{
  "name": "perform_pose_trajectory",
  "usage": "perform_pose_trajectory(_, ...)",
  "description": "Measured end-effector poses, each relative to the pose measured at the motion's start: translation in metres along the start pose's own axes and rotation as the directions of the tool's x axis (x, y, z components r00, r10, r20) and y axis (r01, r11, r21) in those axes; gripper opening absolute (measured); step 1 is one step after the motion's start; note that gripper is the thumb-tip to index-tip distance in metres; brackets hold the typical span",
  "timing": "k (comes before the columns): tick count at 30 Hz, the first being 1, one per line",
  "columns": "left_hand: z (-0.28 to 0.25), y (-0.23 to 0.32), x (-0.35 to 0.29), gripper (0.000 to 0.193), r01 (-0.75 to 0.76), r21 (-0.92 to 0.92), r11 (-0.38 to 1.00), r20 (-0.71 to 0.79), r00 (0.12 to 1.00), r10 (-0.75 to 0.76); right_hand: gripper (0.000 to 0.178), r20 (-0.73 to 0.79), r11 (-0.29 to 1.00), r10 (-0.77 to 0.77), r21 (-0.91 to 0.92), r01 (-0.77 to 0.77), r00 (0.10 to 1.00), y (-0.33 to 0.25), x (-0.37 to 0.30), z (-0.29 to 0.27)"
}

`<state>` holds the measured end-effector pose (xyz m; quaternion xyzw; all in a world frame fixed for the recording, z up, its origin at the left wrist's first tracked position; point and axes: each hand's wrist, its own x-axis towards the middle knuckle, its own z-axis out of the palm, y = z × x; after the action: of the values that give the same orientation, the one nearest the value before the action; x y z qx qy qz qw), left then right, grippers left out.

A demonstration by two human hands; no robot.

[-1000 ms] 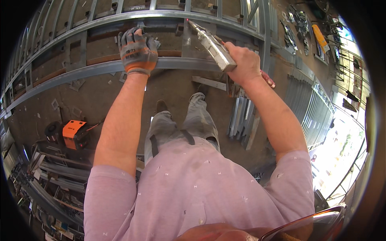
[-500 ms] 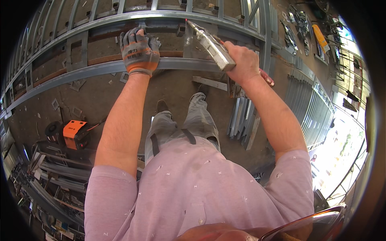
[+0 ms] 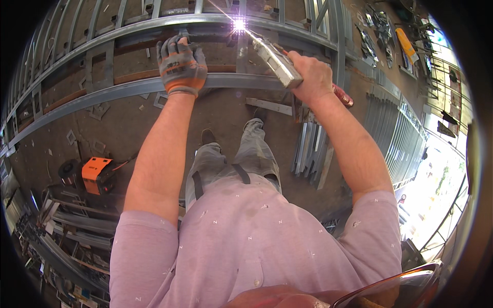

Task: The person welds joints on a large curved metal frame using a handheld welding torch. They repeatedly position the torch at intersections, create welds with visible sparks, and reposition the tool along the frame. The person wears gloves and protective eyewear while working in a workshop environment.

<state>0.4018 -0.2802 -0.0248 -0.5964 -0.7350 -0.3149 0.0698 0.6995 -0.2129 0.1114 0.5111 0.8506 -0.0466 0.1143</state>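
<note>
My bare right hand (image 3: pixel 314 76) is wrapped round the grip of a boxy silver welding gun (image 3: pixel 277 64), whose narrow nozzle points up and left. At its tip a bright white-violet welding spark (image 3: pixel 239 24) burns on the curved-looking galvanized rail (image 3: pixel 154 24) of a metal frame, where an upright meets it. To the left, my left hand (image 3: pixel 182 65) wears a grey and orange work glove with one bare fingertip showing. It lies over the frame between the far rail and the nearer rail (image 3: pixel 226 81), back up, fingers apart and slightly bent. Whatever is under its palm is hidden.
An orange and black machine (image 3: pixel 96 174) stands on the floor at left, above stacked metal profiles (image 3: pixel 77 220). Bundled steel tubes (image 3: pixel 308 149) lie near my right leg. Further right are a barred panel (image 3: pixel 403 138), metal scraps (image 3: pixel 380 31) and a yellow object (image 3: pixel 406 46).
A bright spark with a streak now burns at the nozzle, where only a red dot showed before. Both hands have shifted very slightly; the left one a little right.
</note>
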Motion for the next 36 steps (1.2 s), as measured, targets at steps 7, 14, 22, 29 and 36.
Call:
perform_pose_trajectory(7, 0.001, 0.000, 0.001, 0.040, -0.016, 0.012, 1.000, -0.010, 1.000, 0.016, 0.036, -0.001, 1.000, 0.010, -0.015, -0.010, 1.000, -0.001, -0.002, 0.001)
perform_pose_trajectory(14, -0.002, 0.001, 0.002, 0.040, -0.024, 0.017, 1.000, 0.015, 1.000, 0.024, 0.037, 0.009, 0.999, 0.043, -0.029, -0.043, 0.999, -0.002, -0.003, 0.002)
perform_pose_trajectory(22, -0.002, 0.003, 0.003, 0.040, -0.024, 0.030, 0.999, 0.044, 0.999, 0.022, 0.033, -0.021, 1.000, 0.023, -0.008, -0.023, 1.000, 0.004, -0.005, 0.004)
perform_pose_trajectory(29, -0.001, 0.000, 0.001, 0.037, -0.018, 0.048, 0.999, 0.068, 0.998, 0.014, 0.034, 0.018, 1.000, 0.020, 0.017, -0.021, 1.000, 0.010, -0.004, 0.005)
perform_pose_trajectory(36, -0.004, 0.000, 0.001, 0.037, 0.015, 0.029, 0.999, 0.095, 0.995, -0.018, 0.038, 0.025, 0.997, 0.011, 0.071, -0.013, 1.000, 0.014, -0.006, 0.003)
